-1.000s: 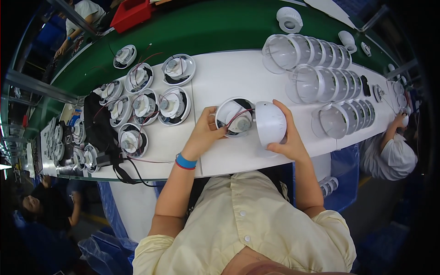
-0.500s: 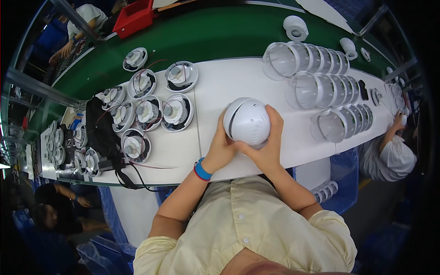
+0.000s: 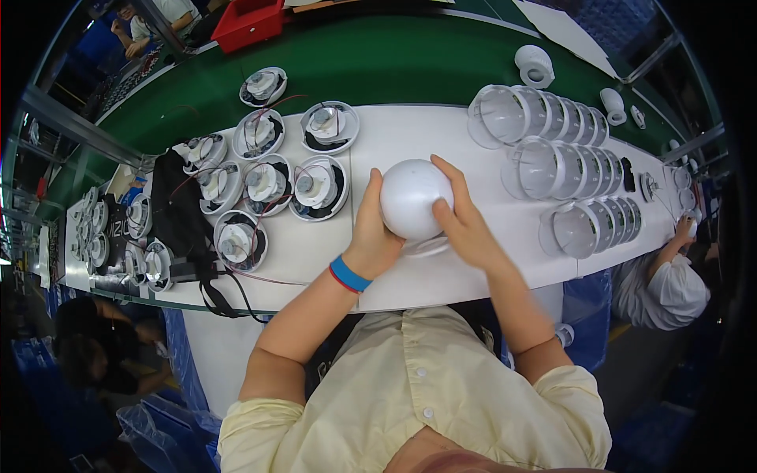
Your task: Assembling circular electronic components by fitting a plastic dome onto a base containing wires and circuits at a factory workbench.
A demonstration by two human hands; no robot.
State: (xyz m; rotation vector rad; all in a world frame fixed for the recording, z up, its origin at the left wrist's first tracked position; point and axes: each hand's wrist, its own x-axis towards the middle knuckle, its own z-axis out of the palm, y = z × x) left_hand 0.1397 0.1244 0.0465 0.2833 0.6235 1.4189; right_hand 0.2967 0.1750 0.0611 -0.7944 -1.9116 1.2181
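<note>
A smooth white round housing (image 3: 414, 193) is held between my two hands above the middle of the white table. My left hand (image 3: 374, 232) curves round its left side, with the thumb hidden. On the right side, my right hand (image 3: 471, 229) grips it, one finger along the far edge and the thumb on the upper surface. A pale rim shows below the housing, between my wrists. To the left stand several white round units (image 3: 317, 188) with exposed motors, black parts and thin red wires. Rows of stacked clear domes with white rims (image 3: 579, 225) lie to the right.
A black bag (image 3: 175, 209) with a strap lies left of the units. A green belt (image 3: 394, 67) runs along the far side, with a red bin (image 3: 248, 25) beyond it and a white ribbed part (image 3: 535, 66) on it. Another person (image 3: 670, 272) works at the far right.
The housing has turned in my hands: its dark seam and slots are out of sight, and a smooth face shows. My right thumb has moved up onto it.
</note>
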